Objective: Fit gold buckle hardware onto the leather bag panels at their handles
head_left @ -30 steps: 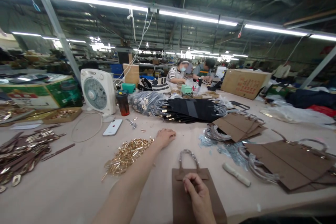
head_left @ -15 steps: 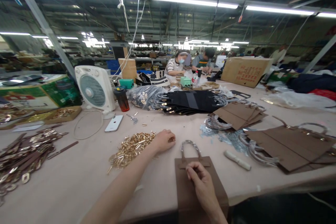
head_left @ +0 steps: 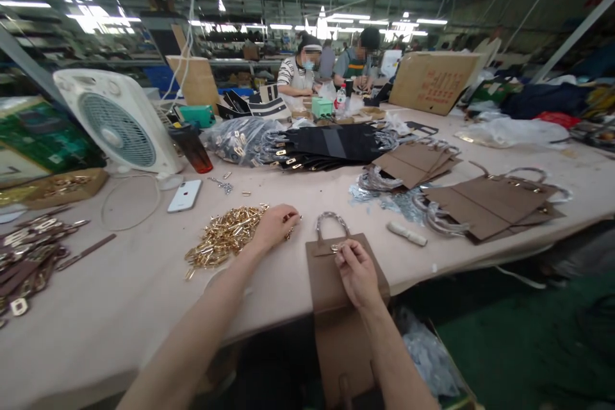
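A flat brown bag panel point(head_left: 331, 282) with a wrapped loop handle point(head_left: 330, 223) lies on the table and hangs over its front edge. My right hand point(head_left: 354, 272) rests on the panel with fingers pinched at the strap just below the handle, near a small metal fitting. My left hand point(head_left: 277, 224) sits curled on the table beside a heap of small gold metal clasps point(head_left: 223, 242), its fingertips closed on a gold clasp.
Stacks of brown bag panels point(head_left: 485, 205) and black ones point(head_left: 331, 144) lie further back and right. A white fan point(head_left: 118, 120), a dark cup point(head_left: 193, 147), a white phone point(head_left: 184, 195) and brown straps point(head_left: 29, 256) stand left. Two people sit at the table's far end.
The camera has tilted down and shifted. My left hand has drawn back toward the gold clasps and closed on one. My right hand stays on the brown panel's strap.
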`<state>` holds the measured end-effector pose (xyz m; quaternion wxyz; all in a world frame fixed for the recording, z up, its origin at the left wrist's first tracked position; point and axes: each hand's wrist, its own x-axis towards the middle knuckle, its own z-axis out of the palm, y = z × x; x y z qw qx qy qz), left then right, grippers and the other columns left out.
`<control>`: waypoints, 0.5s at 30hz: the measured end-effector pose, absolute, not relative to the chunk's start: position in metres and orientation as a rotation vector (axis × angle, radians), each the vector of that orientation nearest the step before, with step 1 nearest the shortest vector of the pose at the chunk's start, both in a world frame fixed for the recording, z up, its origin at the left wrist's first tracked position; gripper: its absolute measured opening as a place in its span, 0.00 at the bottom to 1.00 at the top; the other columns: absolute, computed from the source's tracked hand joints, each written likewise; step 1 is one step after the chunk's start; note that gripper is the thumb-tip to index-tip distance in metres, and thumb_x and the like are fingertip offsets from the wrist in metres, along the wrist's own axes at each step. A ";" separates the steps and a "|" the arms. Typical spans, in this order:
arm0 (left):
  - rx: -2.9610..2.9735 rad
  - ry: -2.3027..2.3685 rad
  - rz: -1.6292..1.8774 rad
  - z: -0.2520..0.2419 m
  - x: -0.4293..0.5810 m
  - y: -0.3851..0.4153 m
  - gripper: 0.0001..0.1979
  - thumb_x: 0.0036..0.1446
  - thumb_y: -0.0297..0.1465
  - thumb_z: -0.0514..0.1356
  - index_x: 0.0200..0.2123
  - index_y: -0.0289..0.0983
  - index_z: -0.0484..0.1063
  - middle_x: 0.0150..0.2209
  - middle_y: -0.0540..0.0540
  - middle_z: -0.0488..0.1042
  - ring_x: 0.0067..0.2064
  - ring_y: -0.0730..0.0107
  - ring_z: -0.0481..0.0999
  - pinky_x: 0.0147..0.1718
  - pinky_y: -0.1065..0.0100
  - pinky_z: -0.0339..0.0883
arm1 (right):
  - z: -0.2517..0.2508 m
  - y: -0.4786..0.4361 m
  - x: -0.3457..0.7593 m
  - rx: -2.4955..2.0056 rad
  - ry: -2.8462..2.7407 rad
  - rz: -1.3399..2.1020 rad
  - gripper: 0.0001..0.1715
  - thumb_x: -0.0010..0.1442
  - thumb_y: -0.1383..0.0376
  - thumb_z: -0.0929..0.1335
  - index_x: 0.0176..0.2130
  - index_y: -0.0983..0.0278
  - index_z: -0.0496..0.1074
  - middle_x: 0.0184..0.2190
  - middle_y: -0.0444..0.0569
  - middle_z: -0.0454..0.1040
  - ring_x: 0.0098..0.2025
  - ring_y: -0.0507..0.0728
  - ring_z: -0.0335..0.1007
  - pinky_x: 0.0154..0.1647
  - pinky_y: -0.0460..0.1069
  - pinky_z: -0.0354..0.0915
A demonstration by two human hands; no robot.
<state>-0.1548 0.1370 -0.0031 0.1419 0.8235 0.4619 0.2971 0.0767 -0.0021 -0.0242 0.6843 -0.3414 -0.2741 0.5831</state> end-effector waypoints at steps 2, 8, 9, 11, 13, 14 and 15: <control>2.320 1.407 0.919 -0.005 -0.154 0.138 0.12 0.66 0.40 0.61 0.43 0.40 0.81 0.44 0.44 0.84 0.46 0.59 0.81 0.54 0.58 0.71 | -0.024 -0.003 0.077 -0.755 -0.593 1.318 0.16 0.55 0.56 0.80 0.37 0.60 0.76 0.36 0.44 0.73 0.32 0.50 0.61 0.33 0.46 0.62; 2.166 1.486 1.136 0.004 -0.157 0.137 0.13 0.66 0.38 0.62 0.48 0.39 0.81 0.52 0.41 0.83 0.53 0.57 0.81 0.59 0.54 0.72 | -0.023 -0.004 0.078 -0.701 -0.559 1.354 0.15 0.56 0.57 0.80 0.36 0.60 0.77 0.36 0.43 0.73 0.32 0.49 0.62 0.34 0.45 0.62; 2.116 1.484 1.202 0.008 -0.154 0.133 0.14 0.66 0.38 0.62 0.48 0.39 0.81 0.54 0.41 0.82 0.54 0.58 0.81 0.60 0.54 0.72 | -0.023 -0.004 0.078 -0.695 -0.548 1.352 0.15 0.55 0.57 0.80 0.36 0.60 0.77 0.36 0.43 0.73 0.33 0.49 0.62 0.34 0.45 0.63; 1.923 1.431 1.360 0.017 -0.144 0.119 0.15 0.65 0.39 0.63 0.49 0.38 0.81 0.55 0.41 0.82 0.55 0.59 0.81 0.61 0.53 0.72 | -0.023 -0.002 0.079 -0.681 -0.517 1.347 0.15 0.55 0.57 0.81 0.36 0.59 0.77 0.36 0.43 0.74 0.33 0.49 0.63 0.35 0.45 0.64; 1.607 1.285 1.467 0.025 -0.127 0.097 0.16 0.62 0.40 0.67 0.50 0.38 0.82 0.54 0.41 0.82 0.54 0.58 0.81 0.61 0.53 0.72 | -0.022 -0.001 0.080 -0.678 -0.494 1.342 0.15 0.55 0.57 0.81 0.36 0.59 0.77 0.38 0.43 0.75 0.33 0.49 0.65 0.36 0.46 0.65; 1.451 1.166 1.433 0.028 -0.116 0.082 0.19 0.61 0.40 0.68 0.51 0.37 0.81 0.53 0.40 0.82 0.53 0.58 0.82 0.60 0.53 0.74 | -0.021 -0.001 0.080 -0.684 -0.485 1.338 0.15 0.54 0.56 0.81 0.36 0.59 0.77 0.40 0.43 0.75 0.34 0.49 0.65 0.37 0.46 0.66; 1.294 1.038 1.401 0.030 -0.105 0.067 0.20 0.60 0.41 0.69 0.52 0.37 0.81 0.55 0.39 0.81 0.54 0.58 0.82 0.59 0.53 0.75 | -0.019 -0.002 0.081 -0.695 -0.478 1.336 0.15 0.54 0.56 0.81 0.36 0.59 0.77 0.42 0.44 0.76 0.34 0.49 0.66 0.37 0.47 0.67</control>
